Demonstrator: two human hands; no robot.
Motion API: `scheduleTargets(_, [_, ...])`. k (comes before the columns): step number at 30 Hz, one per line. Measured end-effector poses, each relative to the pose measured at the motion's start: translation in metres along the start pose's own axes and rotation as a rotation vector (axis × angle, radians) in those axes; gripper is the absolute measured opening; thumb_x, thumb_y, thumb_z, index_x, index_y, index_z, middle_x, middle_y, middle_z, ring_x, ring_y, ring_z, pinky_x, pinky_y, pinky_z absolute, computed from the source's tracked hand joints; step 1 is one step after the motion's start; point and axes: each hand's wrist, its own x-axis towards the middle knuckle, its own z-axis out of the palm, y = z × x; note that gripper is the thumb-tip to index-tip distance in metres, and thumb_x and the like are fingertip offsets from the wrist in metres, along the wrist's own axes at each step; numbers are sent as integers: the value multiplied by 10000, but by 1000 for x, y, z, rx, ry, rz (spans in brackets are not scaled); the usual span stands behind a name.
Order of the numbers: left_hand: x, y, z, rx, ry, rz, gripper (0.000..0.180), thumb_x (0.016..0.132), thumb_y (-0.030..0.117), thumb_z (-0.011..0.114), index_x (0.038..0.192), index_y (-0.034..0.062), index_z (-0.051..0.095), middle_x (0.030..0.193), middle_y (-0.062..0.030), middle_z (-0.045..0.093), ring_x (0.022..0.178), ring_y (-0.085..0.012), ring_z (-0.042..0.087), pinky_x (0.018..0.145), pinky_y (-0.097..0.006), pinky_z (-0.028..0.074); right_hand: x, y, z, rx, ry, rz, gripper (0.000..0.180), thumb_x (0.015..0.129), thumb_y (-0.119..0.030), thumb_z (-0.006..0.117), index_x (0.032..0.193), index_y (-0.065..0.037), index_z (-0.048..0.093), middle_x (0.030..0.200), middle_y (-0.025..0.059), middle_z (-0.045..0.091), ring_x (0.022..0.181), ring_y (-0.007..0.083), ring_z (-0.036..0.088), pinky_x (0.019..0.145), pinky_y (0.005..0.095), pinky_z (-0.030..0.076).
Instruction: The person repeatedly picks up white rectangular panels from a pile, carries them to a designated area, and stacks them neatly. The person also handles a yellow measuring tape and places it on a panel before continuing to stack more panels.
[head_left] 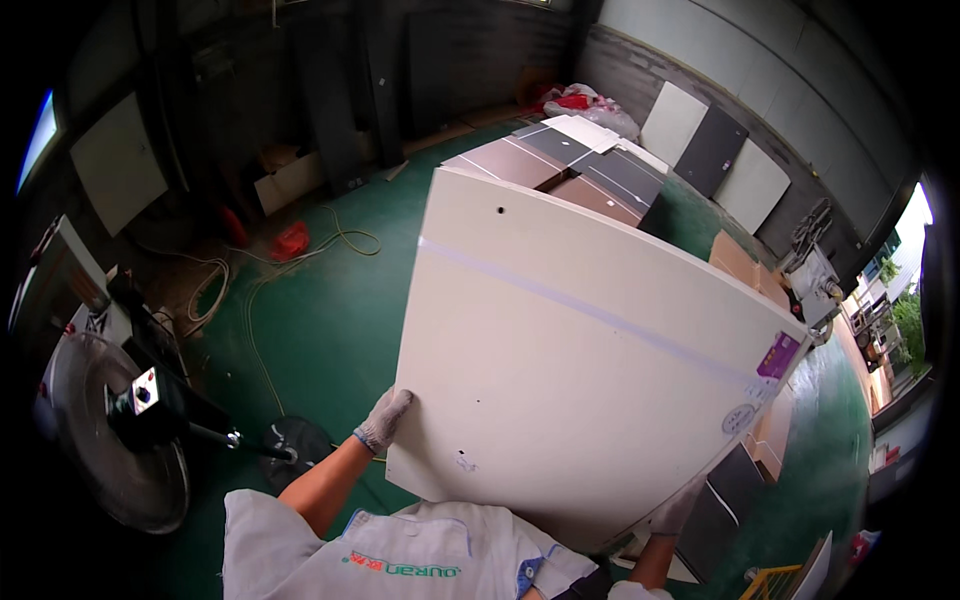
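A large flat cream panel (580, 350) is held up in front of me, tilted, filling the middle of the view. It has a dark hole near its top left corner, a pale strip of tape across it, a purple label and a round stamp at the right. My left hand (385, 418), in a grey knit glove, grips the panel's left edge, its fingers partly hidden. My right hand (678, 508), also gloved, is closed on the lower right edge; shadow and the panel hide part of it.
Stacked brown and grey panels (590, 165) stand beyond the held one. A large round fan (110, 430) on a pole is at the left. A yellowish hose (350, 240) lies on the green floor (330, 310). More panels (710, 150) lean against the far right wall.
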Motion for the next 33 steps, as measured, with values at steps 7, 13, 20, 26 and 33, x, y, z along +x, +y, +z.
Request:
scheduleTargets(7, [118,28,-182,173,298,68,644,1053,556,421,1327,-4,583,1143,-75,675,996,-182,642,853,-356,530,179,81,235,498,42,203,718,1106,-549,207,1573,-9,288,1571,124,409,1410,271,424,1199,403,321])
scheduleTargets(13, [206,85,-301,-171,650,278,568,1030,557,516,1289,58,604,1079,-38,660,943,-174,628,800,-359,533,408,118,460,106,-159,-23,687,1099,-564,241,1353,24,489,1171,175,608,1025,264,605,870,441,508])
scheduleTargets(20, [340,85,-457,-483,818,355,726,1042,583,480,1541,64,382,1543,-106,447,1399,-287,433,1191,-450,326,621,20,776,208,-601,-70,679,1059,-649,345,872,-34,563,728,-34,455,687,100,397,588,336,369])
scheduleTargets(26, [564,229,-601,-359,752,363,851,1000,695,450,1590,97,314,1603,-100,386,1425,-323,399,1196,-476,310,814,45,1037,-30,-587,-88,849,1007,-766,260,892,26,542,734,107,477,760,218,410,739,432,419])
scheduleTargets(33, [848,320,-745,-265,599,326,867,1016,677,436,1611,74,251,1629,-117,333,1464,-322,338,1213,-466,268,989,128,1194,-114,-468,-33,835,1027,-727,240,906,37,556,767,201,538,762,288,474,769,457,420])
